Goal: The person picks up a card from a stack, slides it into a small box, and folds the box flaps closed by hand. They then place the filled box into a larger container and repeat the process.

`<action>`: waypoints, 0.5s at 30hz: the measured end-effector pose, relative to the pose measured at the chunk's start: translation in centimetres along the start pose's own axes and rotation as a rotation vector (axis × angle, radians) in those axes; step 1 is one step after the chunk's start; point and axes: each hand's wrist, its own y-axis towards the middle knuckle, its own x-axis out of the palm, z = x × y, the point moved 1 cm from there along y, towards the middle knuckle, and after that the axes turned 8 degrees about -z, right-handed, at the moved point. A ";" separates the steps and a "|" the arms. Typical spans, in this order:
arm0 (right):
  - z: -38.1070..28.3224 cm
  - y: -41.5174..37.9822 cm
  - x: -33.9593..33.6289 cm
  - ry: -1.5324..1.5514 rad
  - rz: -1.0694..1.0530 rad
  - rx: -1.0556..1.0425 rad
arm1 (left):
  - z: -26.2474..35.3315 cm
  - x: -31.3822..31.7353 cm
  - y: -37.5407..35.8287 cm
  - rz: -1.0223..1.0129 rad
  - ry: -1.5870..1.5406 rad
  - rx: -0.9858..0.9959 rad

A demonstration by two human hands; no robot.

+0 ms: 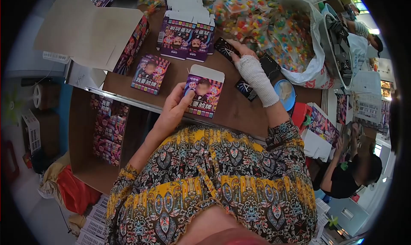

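Observation:
My left hand (171,103) grips a purple printed carton (204,93) by its left side, thumb across the front. The carton's white top flap stands up at the far end. My right hand (247,59), in a white knitted sleeve-like glove with bare fingertips, reaches forward and pinches a black packet marked "A" (224,49). Under and beside that wrist lie another black packet (245,90) and a black piece (269,66), partly covered by the arm. Left of my left hand, a filled-looking carton (149,74) lies face up on the brown table (171,91).
Flat cartons (187,37) are stacked at the back. Candy bags (244,20) heap up beside a white sack (314,39). A blue dish (284,95) sits right, near a basin of black packets (338,48). Below left stands a cardboard box (81,129) holding cartons. A co-worker (346,172) works at right.

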 end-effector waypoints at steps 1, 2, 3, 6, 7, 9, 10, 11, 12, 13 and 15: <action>0.0 -0.3 0.2 0.061 0.066 0.035 | -0.1 -0.1 0.1 -0.013 0.036 -0.021; 0.0 -0.5 0.4 0.121 0.129 0.068 | -0.3 -0.4 0.1 -0.022 0.068 -0.042; -1.2 -1.6 -0.3 0.150 0.208 0.036 | -0.9 -0.8 0.2 -0.043 0.091 -0.005; -3.6 -4.7 -2.5 0.689 0.100 0.029 | -0.3 -0.7 -0.1 -0.013 0.085 -0.044; -4.6 -5.8 -3.4 0.692 0.098 0.035 | -0.8 -0.9 0.1 -0.020 0.082 -0.020; -6.3 -7.5 -4.7 0.822 -0.137 0.094 | -0.9 -1.0 0.3 -0.056 0.051 -0.047; -6.6 -8.0 -4.8 0.820 -0.174 0.087 | -0.9 -0.8 0.4 -0.093 0.018 -0.065; -6.6 -8.2 -5.0 0.817 -0.168 0.094 | -0.7 -0.5 0.5 -0.101 0.016 -0.068; -6.6 -8.4 -5.2 0.690 -0.193 0.057 | -0.4 -0.2 0.4 -0.130 0.009 -0.060; -6.7 -8.4 -5.4 0.564 -0.222 0.018 | -0.3 0.0 0.4 -0.154 0.001 -0.050; -6.9 -8.9 -5.8 0.535 -0.220 0.005 | -0.4 0.2 0.1 -0.173 0.014 -0.030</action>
